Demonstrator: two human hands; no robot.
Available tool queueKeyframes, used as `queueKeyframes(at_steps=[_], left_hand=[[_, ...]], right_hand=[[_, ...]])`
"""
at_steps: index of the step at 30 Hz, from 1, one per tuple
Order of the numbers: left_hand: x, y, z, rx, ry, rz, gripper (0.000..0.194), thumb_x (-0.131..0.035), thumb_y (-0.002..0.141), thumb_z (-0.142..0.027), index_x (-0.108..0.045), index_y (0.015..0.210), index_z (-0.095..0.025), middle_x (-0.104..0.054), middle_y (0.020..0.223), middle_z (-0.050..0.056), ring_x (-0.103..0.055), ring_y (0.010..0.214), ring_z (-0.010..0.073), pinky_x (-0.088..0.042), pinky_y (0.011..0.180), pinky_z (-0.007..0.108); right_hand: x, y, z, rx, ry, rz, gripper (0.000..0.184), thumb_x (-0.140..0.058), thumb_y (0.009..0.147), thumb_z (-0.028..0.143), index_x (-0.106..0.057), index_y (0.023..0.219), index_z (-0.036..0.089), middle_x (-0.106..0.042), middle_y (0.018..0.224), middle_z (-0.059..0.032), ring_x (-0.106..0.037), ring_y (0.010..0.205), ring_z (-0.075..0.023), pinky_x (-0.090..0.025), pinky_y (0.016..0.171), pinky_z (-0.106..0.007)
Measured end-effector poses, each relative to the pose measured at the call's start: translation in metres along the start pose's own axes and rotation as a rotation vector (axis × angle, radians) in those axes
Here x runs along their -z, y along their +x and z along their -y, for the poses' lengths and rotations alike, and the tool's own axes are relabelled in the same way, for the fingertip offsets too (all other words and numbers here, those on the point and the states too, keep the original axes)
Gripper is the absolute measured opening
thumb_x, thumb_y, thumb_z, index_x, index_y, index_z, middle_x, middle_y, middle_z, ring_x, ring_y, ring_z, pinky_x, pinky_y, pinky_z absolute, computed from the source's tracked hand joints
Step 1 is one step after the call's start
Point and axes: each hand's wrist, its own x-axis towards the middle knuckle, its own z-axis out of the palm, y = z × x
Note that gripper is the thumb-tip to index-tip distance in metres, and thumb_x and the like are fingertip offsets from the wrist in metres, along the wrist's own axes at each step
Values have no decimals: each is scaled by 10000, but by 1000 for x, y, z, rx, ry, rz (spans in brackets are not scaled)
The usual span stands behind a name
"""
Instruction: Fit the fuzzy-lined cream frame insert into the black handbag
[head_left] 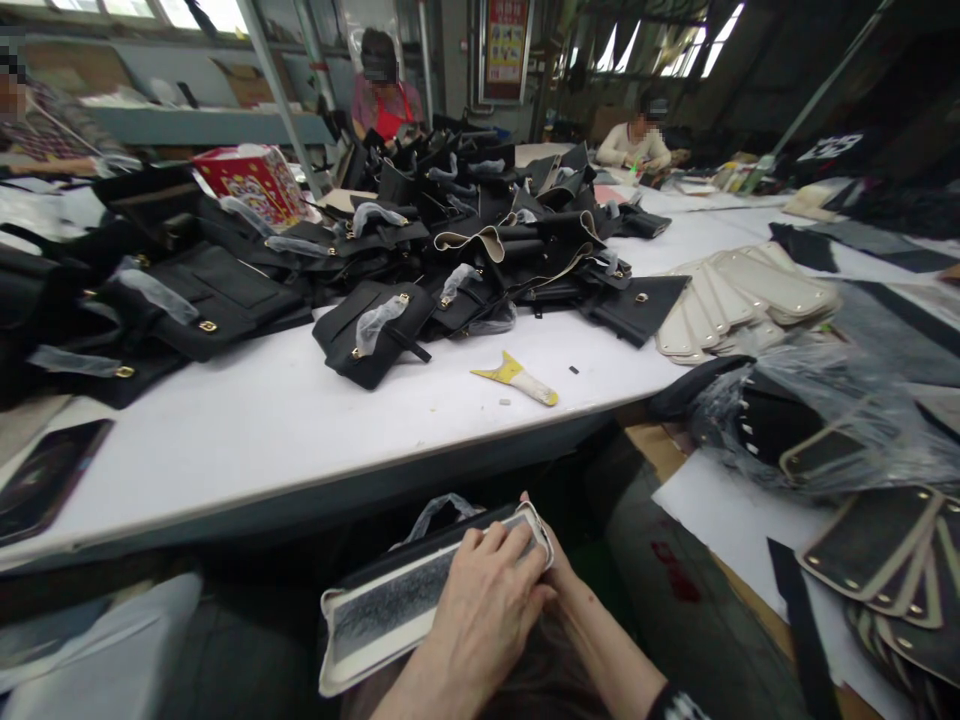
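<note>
On my lap lies an unfinished black bag (390, 603) with pale raw edges, its long grey bottom panel facing up. My left hand (491, 585) lies across the right part of this panel, fingers bent and pressed down near the end. Around the bag's right end, my right hand (553, 560) grips from the outer side, its fingers partly hidden behind the edge and my left hand. Clear plastic wrap (439, 512) sticks out behind the bag, next to the table edge.
A white table (225, 440) holds a heap of black bags (495, 240), a yellow-and-white tool (517, 378) and a phone (52, 475). At right are pale panels (742, 290), plastic-wrapped pieces (810, 415) and dark panels (877, 550). Several people work beyond.
</note>
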Motion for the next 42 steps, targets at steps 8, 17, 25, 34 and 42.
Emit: queueKeyframes(at_steps=[8,17,25,34,42], left_hand=[[1,0,0,-4,-4,-14,271,-636,873,-364,-546,1112,-274,-565,1257,-1,-511,1048,260,-422,832,438],[-1,-5,1,0,-53,-52,309,-650,863,-379,-547,1136,-277,-561,1289,-6,-504,1083,263,-411,868,450],[-4,-9,3,11,-110,-75,342,-661,856,-363,-543,1169,-293,-537,1344,-16,-498,1121,262,-408,904,464],[-10,-15,8,35,-238,-155,358,-693,834,-340,-557,1159,-278,-569,1310,-2,-492,1148,257,-390,945,462],[-15,-15,15,49,-333,-173,338,-675,837,-316,-584,1158,-260,-587,1282,27,-512,1124,283,-423,940,495]], right_hand=[[-5,-22,9,-183,309,98,474,-574,842,624,-635,779,158,-619,734,-18,-585,684,-135,-494,707,-251],[-7,-48,20,-160,193,12,462,-574,881,537,-681,1052,121,-694,933,-92,-644,908,-205,-482,830,-296],[2,-50,35,-22,-150,51,453,-574,895,504,-680,1102,115,-685,973,-103,-618,871,-189,-475,856,-327],[1,-51,61,-165,-449,46,409,-646,837,515,-689,1098,202,-671,927,-61,-581,756,-150,-482,647,-265],[-17,-42,65,-219,-740,-118,454,-624,814,579,-707,1055,204,-669,826,-37,-561,688,-148,-445,594,-257]])
